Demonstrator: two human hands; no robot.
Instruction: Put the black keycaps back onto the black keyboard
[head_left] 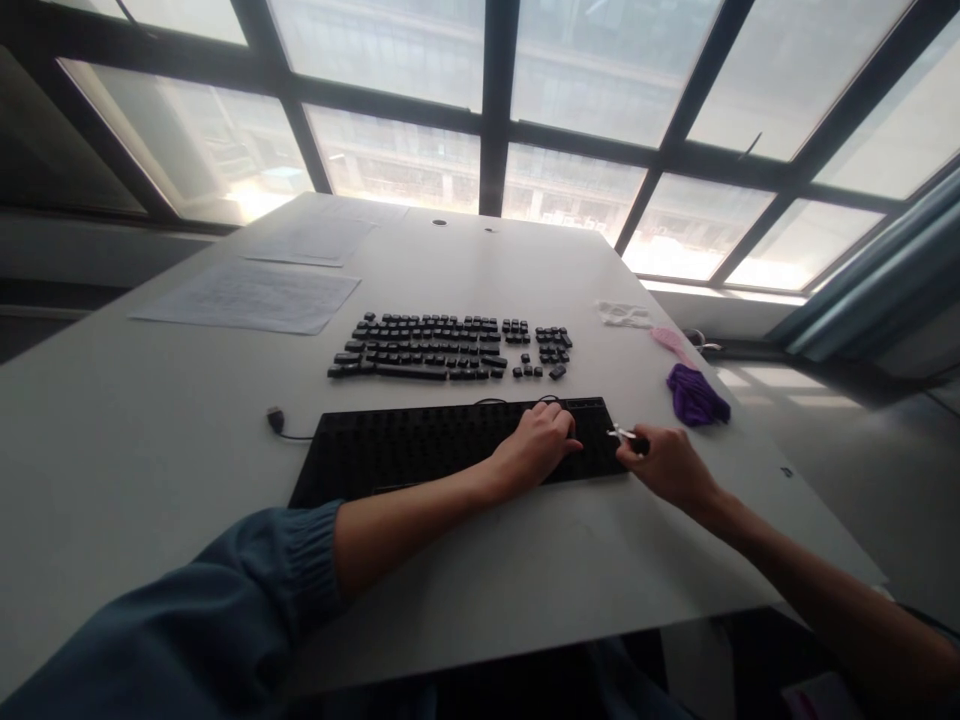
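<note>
A black keyboard (420,437) with its keycaps off lies on the white table (480,570). My left hand (534,440) presses on its right part, fingers curled and bearing down on it. Just past the keyboard's right end, my right hand (667,462) is closed around a small white thin-pronged tool (621,432); its exact kind is too small to make out. The tool's tip is over the keyboard's right edge. Behind the keyboard, the loose black keycaps (431,347) are laid out in rows like a keyboard layout.
A USB plug (276,418) on the keyboard's cable lies at the left. Printed paper sheets (251,297) rest at the back left. On the right are a purple cloth (696,394), a pink brush-like item (670,343) and a white crumpled wipe or packet (624,314). Windows stand behind the table.
</note>
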